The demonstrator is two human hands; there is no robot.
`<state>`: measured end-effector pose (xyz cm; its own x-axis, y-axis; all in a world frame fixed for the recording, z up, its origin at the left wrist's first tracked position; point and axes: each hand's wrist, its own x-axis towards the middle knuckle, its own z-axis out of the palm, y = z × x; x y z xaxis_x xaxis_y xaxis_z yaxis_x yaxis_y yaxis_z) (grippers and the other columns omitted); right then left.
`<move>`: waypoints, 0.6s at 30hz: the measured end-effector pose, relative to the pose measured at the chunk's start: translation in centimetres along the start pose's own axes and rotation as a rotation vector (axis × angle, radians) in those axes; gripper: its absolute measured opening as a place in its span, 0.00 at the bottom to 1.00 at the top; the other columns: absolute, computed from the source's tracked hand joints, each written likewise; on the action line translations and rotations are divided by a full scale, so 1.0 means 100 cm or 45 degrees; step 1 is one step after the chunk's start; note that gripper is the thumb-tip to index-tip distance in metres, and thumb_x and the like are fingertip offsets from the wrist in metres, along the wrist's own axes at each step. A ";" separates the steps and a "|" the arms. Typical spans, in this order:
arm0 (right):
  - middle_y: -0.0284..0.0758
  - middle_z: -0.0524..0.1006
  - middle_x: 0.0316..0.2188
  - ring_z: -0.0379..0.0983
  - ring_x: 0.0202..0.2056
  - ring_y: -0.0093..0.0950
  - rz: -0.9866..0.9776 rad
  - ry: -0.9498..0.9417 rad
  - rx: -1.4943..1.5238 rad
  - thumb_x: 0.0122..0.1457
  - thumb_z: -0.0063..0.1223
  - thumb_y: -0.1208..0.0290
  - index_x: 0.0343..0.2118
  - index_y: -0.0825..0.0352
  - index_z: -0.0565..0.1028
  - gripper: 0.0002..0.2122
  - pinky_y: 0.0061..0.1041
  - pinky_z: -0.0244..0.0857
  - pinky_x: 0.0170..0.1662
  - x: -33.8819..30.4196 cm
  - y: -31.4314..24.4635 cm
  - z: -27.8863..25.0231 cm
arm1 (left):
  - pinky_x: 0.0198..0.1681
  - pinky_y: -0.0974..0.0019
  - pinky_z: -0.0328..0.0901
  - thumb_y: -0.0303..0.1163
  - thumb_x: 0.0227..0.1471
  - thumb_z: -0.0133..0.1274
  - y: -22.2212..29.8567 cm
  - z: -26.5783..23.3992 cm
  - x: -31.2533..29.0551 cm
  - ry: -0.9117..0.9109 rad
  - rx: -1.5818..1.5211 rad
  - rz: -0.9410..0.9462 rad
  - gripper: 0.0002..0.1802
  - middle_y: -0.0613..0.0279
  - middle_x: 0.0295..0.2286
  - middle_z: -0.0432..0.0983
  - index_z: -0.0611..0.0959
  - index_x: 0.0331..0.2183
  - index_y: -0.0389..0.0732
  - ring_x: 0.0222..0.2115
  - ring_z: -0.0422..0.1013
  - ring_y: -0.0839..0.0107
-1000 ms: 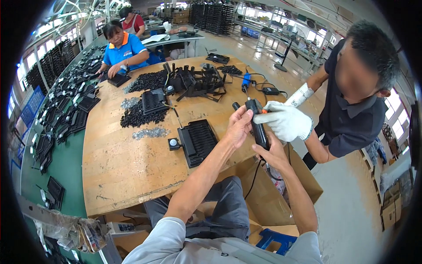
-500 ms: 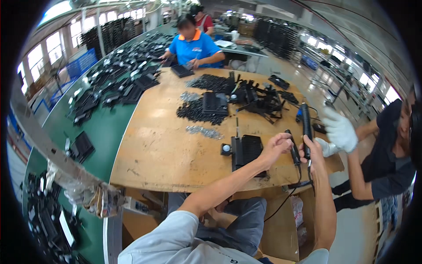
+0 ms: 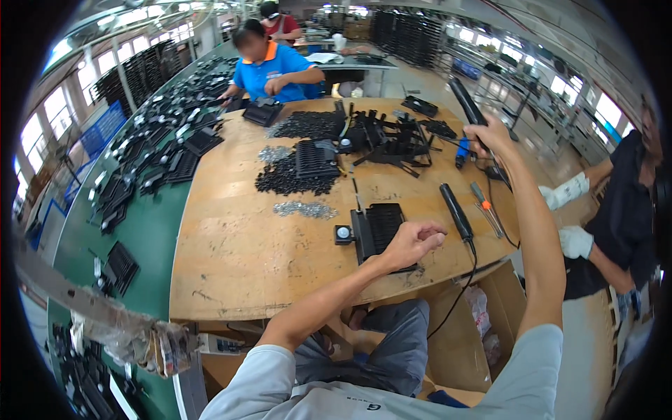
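Note:
My right hand (image 3: pixel 490 138) is raised over the table's right side, wrapped round a black electric screwdriver (image 3: pixel 465 99). A second black electric screwdriver (image 3: pixel 456 213) lies on the wood, its cord running off the front edge. My left hand (image 3: pixel 413 245) hovers at the right of a black finned floodlight housing (image 3: pixel 383 222), thumb and forefinger pinched together. Whatever small thing they hold, if any, I cannot make out. On the housing's left side sits a square sensor (image 3: pixel 343 235) with a white dome.
Heaps of black small parts (image 3: pixel 297 178) and silver screws (image 3: pixel 304 209) lie mid-table, beside another floodlight housing (image 3: pixel 316 159) and black brackets (image 3: pixel 392 140). Tweezers (image 3: pixel 488 208) lie at right. A green conveyor (image 3: pixel 150 231) carries housings. A co-worker (image 3: pixel 276 70) sits opposite; gloved hands (image 3: pixel 575 242) show at right.
My left hand has let go of one screwdriver, now lying on the table, and moved toward the housing. My right hand has lifted the other up and away. The gloved hands have drawn back.

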<state>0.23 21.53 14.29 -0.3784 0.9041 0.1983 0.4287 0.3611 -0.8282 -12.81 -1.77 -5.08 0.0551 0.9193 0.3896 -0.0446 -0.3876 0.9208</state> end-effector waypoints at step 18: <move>0.38 0.79 0.21 0.77 0.19 0.30 0.005 0.306 -0.583 0.45 0.62 0.67 0.35 0.66 0.78 0.13 0.32 0.73 0.25 0.052 0.036 0.020 | 0.30 0.70 0.69 0.29 0.57 0.59 -0.008 -0.015 -0.016 -0.236 0.264 -0.031 0.08 0.61 0.26 0.82 0.85 0.37 0.34 0.25 0.76 0.76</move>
<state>-1.86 27.03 11.29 -0.1996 0.9133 0.3550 0.7651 0.3716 -0.5258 -14.37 -2.78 -6.50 0.2365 0.9076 0.3469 0.1630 -0.3891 0.9067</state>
